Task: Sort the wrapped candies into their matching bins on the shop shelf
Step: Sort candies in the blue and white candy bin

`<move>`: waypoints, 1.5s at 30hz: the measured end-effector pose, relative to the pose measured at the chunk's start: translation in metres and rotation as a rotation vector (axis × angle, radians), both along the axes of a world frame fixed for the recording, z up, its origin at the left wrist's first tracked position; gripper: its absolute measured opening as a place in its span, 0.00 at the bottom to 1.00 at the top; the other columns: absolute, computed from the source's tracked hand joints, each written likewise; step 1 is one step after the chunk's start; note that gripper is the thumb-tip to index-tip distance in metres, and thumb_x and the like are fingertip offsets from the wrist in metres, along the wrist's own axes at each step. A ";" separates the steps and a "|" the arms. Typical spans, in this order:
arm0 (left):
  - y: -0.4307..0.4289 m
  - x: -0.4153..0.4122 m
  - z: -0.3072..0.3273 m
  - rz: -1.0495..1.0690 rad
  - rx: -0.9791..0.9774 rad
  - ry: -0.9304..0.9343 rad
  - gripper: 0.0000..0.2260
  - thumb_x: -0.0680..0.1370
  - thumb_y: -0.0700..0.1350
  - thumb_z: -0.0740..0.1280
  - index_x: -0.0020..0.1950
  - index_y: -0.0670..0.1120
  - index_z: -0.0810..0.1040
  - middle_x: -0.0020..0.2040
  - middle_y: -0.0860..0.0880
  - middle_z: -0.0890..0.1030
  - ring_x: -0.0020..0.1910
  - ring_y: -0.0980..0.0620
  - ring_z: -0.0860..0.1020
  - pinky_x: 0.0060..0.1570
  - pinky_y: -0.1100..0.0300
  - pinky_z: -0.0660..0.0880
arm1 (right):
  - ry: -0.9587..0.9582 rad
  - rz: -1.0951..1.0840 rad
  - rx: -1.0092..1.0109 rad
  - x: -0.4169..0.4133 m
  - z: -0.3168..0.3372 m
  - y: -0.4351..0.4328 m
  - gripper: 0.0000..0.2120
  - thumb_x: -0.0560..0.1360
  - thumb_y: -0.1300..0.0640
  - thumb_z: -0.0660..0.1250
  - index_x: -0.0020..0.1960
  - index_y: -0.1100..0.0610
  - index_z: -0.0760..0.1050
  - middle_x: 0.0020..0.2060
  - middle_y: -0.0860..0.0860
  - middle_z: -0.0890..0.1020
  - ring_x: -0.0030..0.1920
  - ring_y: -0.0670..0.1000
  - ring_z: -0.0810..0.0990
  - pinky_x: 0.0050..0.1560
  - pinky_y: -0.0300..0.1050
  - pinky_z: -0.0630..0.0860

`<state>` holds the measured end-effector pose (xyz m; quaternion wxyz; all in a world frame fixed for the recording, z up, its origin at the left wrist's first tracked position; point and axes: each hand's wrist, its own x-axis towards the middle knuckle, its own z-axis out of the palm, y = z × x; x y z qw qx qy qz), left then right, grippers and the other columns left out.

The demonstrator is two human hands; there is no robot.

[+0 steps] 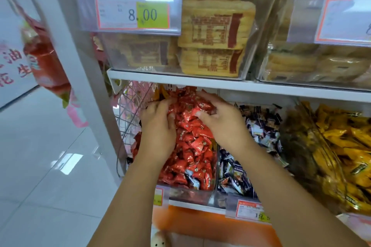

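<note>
A clear bin (pixel 188 194) on the lower shelf is heaped with red wrapped candies (pixel 192 146). Both my hands are in it, toward the back. My left hand (pixel 158 128) curls its fingers and thumb round red candies at the pile's left. My right hand (pixel 224 124) grips red candies at the top right, thumb against a wrapper. One dark-and-white candy (pixel 193 180) lies among the red ones near the front. The neighbouring bin (pixel 220 200) holds dark wrapped candies (pixel 261 128). Further right, another bin holds yellow wrapped candies (pixel 351 146).
The white shelf board (pixel 200 81) hangs low over the candy bins. Above it stand clear bins of wrapped yellow biscuits (pixel 214 26) with price tags (pixel 132 6). A wire basket (pixel 130 110) sits left of the red bin, beside the white upright post (pixel 84 66).
</note>
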<state>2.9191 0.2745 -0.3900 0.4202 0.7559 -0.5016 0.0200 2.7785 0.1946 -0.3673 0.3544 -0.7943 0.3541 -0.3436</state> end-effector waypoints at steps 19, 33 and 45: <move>0.005 -0.033 0.011 -0.125 0.205 -0.241 0.22 0.78 0.63 0.48 0.73 0.65 0.62 0.76 0.56 0.61 0.77 0.47 0.47 0.71 0.36 0.35 | 0.669 0.046 0.154 -0.088 -0.024 -0.022 0.26 0.74 0.34 0.60 0.71 0.31 0.58 0.76 0.41 0.52 0.77 0.54 0.48 0.74 0.62 0.53; 0.008 -0.064 0.002 -0.320 0.343 -0.245 0.28 0.72 0.68 0.42 0.72 0.70 0.57 0.76 0.64 0.44 0.74 0.60 0.31 0.70 0.40 0.30 | 1.007 -0.077 0.097 -0.123 -0.012 -0.013 0.23 0.80 0.39 0.53 0.72 0.45 0.64 0.76 0.55 0.55 0.76 0.59 0.51 0.74 0.54 0.50; 0.006 -0.074 0.000 -0.359 0.355 -0.307 0.30 0.72 0.66 0.40 0.74 0.66 0.56 0.76 0.64 0.41 0.73 0.61 0.30 0.70 0.43 0.28 | 1.062 0.123 0.063 -0.108 -0.031 0.001 0.32 0.73 0.28 0.55 0.74 0.33 0.51 0.77 0.43 0.39 0.75 0.59 0.33 0.69 0.71 0.33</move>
